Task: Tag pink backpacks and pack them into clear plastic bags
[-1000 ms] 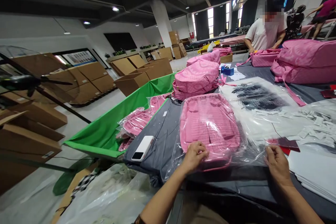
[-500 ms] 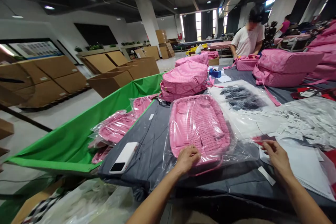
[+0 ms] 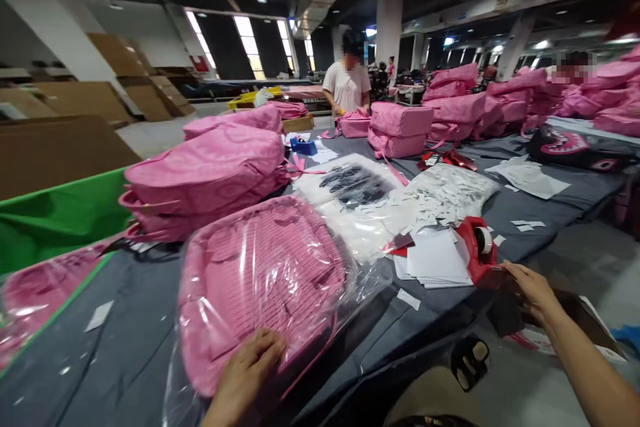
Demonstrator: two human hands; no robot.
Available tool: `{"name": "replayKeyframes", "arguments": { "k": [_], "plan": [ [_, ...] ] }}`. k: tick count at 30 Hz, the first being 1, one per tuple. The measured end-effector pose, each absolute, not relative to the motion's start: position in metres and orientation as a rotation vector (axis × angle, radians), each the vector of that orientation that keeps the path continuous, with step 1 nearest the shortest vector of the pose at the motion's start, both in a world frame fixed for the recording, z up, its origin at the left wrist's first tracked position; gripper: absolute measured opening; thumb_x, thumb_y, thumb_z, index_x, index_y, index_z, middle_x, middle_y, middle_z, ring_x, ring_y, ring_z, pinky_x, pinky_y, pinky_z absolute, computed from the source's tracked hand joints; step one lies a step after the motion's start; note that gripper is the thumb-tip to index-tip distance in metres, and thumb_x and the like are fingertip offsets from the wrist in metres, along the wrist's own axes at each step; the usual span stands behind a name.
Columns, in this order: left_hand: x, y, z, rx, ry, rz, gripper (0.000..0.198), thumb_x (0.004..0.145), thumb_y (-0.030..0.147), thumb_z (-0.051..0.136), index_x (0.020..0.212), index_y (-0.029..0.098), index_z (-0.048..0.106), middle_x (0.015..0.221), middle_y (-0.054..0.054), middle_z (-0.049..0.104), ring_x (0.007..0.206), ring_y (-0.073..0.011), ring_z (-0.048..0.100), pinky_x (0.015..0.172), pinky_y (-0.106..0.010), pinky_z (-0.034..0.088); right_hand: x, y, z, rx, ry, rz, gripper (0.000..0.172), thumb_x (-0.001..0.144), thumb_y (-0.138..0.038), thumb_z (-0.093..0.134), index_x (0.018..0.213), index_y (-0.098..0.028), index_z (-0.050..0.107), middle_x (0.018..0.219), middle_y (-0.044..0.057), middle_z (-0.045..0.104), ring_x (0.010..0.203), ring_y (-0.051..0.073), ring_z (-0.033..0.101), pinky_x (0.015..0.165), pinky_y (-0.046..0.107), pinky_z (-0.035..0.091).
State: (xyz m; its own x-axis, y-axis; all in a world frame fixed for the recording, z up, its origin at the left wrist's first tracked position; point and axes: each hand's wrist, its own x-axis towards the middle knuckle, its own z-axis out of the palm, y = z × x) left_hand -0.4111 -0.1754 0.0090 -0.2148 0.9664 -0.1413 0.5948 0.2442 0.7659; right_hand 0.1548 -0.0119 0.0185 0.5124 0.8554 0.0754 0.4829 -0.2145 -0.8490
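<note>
A pink backpack [image 3: 265, 280] lies flat in a clear plastic bag [image 3: 367, 283] at the table's near side. My left hand [image 3: 253, 363] presses on its lower edge, fingers curled on the plastic. To the right, my right hand [image 3: 533, 290] reaches the front end of a red tape dispenser [image 3: 477, 253], with thumb and fingertips together there. Any strip of tape between them is too small to make out. The dispenser carries a white-cored roll and stands beside a stack of white sheets [image 3: 435, 257].
Unbagged pink backpacks [image 3: 210, 167] stand behind on the dark table cover [image 3: 135, 307]. White tags [image 3: 440, 190] are heaped on plastic near a blue tape dispenser [image 3: 303, 145]. A green-lined bin [image 3: 65, 213] borders the left side. A co-worker [image 3: 347, 80] stands across the table. An open box [image 3: 575, 320] sits below right.
The view has swung right, bringing the red dispenser into sight. My right hand has moved from beside the white sheets to the dispenser's end. My left hand stays on the bagged backpack.
</note>
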Motion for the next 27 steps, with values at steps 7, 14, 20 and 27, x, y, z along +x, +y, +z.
{"name": "replayKeyframes", "arguments": {
  "k": [7, 14, 20, 27],
  "plan": [
    [-0.416, -0.176, 0.007, 1.404, 1.853, 0.769, 0.058, 0.077, 0.076, 0.048, 0.054, 0.022, 0.053, 0.067, -0.001, 0.059, 0.067, -0.02, 0.057, 0.067, -0.029, 0.046, 0.146, 0.007, 0.011, -1.742, -0.972, 0.656, 0.044, 0.044, -0.059, 0.069, 0.062, -0.019, 0.069, 0.065, 0.009, 0.07, 0.061, 0.023, 0.06, 0.055, 0.033, 0.045],
    [-0.421, -0.176, 0.002, 1.397, 1.83, 0.753, 0.053, 0.078, 0.07, 0.051, 0.055, 0.023, 0.053, 0.066, -0.001, 0.059, 0.068, -0.0207, 0.058, 0.067, -0.029, 0.046, 0.143, -0.029, 0.022, -1.642, -0.964, 0.641, 0.036, 0.056, -0.054, 0.075, 0.068, -0.023, 0.061, 0.058, 0.0, 0.059, 0.051, 0.017, 0.049, 0.047, 0.028, 0.038],
    [-0.414, -0.175, 0.015, 1.391, 1.875, 0.796, 0.052, 0.074, 0.07, 0.053, 0.053, 0.023, 0.055, 0.067, -0.002, 0.06, 0.071, -0.022, 0.058, 0.068, -0.03, 0.046, 0.081, -0.066, 0.008, -1.39, -0.991, 1.047, 0.064, 0.055, -0.076, 0.07, 0.064, -0.027, 0.03, 0.054, -0.008, 0.029, 0.043, 0.008, 0.024, 0.034, 0.02, 0.022],
    [-0.395, -0.179, 0.036, 1.407, 1.899, 0.849, 0.037, 0.083, 0.041, 0.05, 0.052, 0.022, 0.047, 0.065, -0.001, 0.053, 0.073, -0.0185, 0.054, 0.073, -0.03, 0.043, -0.073, -0.071, 0.054, -0.857, -1.551, 1.948, 0.052, 0.085, -0.072, 0.059, 0.076, -0.024, 0.04, 0.058, -0.01, 0.024, 0.048, 0.007, 0.013, 0.041, 0.019, 0.015]
  ]
}}
